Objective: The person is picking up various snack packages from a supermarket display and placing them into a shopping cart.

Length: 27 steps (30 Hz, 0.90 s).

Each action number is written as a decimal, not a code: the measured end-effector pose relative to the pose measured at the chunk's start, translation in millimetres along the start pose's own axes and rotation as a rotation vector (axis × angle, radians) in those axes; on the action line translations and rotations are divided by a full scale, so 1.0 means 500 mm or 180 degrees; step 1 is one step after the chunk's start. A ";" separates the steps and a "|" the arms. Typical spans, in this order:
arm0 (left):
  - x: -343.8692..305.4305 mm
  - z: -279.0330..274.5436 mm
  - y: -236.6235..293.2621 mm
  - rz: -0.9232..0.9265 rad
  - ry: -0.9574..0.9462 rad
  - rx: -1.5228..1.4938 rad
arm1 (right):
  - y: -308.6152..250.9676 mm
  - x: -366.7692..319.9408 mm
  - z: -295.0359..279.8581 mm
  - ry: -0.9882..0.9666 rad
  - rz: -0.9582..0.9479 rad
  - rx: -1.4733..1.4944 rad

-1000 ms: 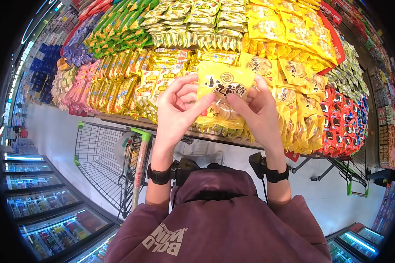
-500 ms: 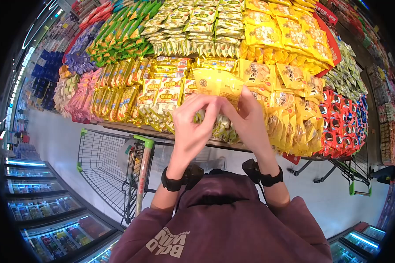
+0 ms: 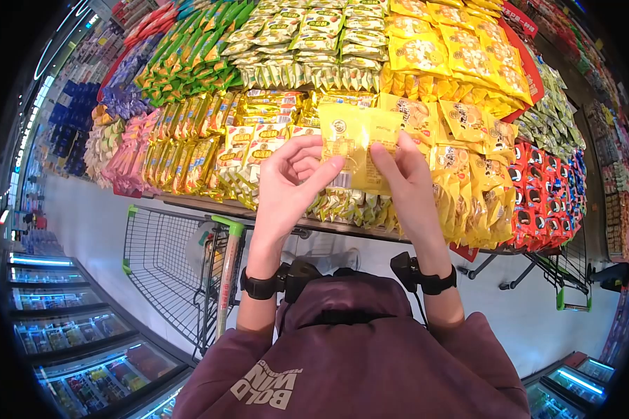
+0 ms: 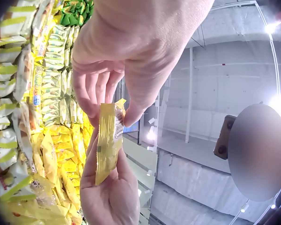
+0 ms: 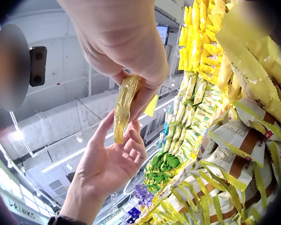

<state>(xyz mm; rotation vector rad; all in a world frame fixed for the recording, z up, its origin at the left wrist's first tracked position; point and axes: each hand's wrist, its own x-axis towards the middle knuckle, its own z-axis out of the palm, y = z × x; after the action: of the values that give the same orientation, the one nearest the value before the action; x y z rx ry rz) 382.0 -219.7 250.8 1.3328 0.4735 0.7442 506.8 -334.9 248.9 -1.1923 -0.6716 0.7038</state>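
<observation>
A yellow snack bag [image 3: 353,150] is held up between both hands over the display, its back with small print and a barcode turned toward the head camera. My left hand [image 3: 286,183] pinches its left edge, thumb in front and fingers behind. At the other edge my right hand [image 3: 414,187] pinches it the same way. In the left wrist view, the bag [image 4: 110,140] appears nearly edge-on between the left hand [image 4: 140,51] above and the right hand [image 4: 110,197] below. The right wrist view also has the bag [image 5: 125,110] nearly edge-on.
Matching yellow bags [image 3: 461,164] are stacked right of the hands. White-and-yellow packets [image 3: 258,146], green packets [image 3: 196,52] and red packets [image 3: 538,195] fill other parts of the display. A wire shopping cart [image 3: 164,258] stands at left, near glass-topped freezers [image 3: 84,342].
The bag's printed front faced the head camera first; the hands came together, tilting and turning it, then spread apart again. Now its back faces the camera.
</observation>
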 end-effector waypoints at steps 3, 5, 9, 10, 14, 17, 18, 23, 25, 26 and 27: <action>0.002 -0.002 -0.007 0.0151 -0.0074 0.0034 | 0.004 0.004 0.005 -0.0061 -0.0102 0.0023; 0.002 0.000 -0.004 0.0194 -0.0062 0.0024 | 0.011 0.007 0.003 -0.0086 -0.0177 -0.0041; 0.003 0.003 0.000 0.0253 -0.0023 0.0030 | 0.007 0.006 0.006 -0.0062 -0.0137 -0.0012; 0.003 0.003 -0.001 0.0269 -0.0028 0.0074 | 0.013 0.007 0.003 -0.0056 -0.0119 -0.0062; -0.007 0.015 0.013 0.0335 -0.0248 0.0184 | 0.020 0.006 0.022 0.0544 0.0288 0.0765; -0.027 0.048 0.038 0.0381 -0.0364 0.0297 | 0.019 0.004 0.014 0.0282 0.0624 0.1390; -0.031 0.058 0.044 0.0396 -0.0375 0.0348 | 0.023 0.006 0.010 0.0162 0.0588 0.1457; -0.034 0.067 0.050 0.0268 -0.0371 0.0525 | 0.021 0.007 0.006 0.0006 0.0507 0.1477; -0.033 0.057 0.042 0.0329 -0.0397 0.0433 | 0.017 0.004 0.010 0.0199 0.0524 0.1450; -0.030 0.053 0.038 0.0373 -0.0377 0.0353 | 0.015 0.003 0.012 0.0296 0.0532 0.1436; -0.027 0.050 0.034 0.0417 -0.0356 0.0274 | 0.013 0.003 0.012 0.0310 0.0438 0.1263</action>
<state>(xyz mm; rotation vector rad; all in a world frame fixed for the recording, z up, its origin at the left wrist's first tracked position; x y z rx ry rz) 386.4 -245.7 271.1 1.4884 0.3345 0.7592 502.3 -329.1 244.2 -0.9035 -0.3484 0.8441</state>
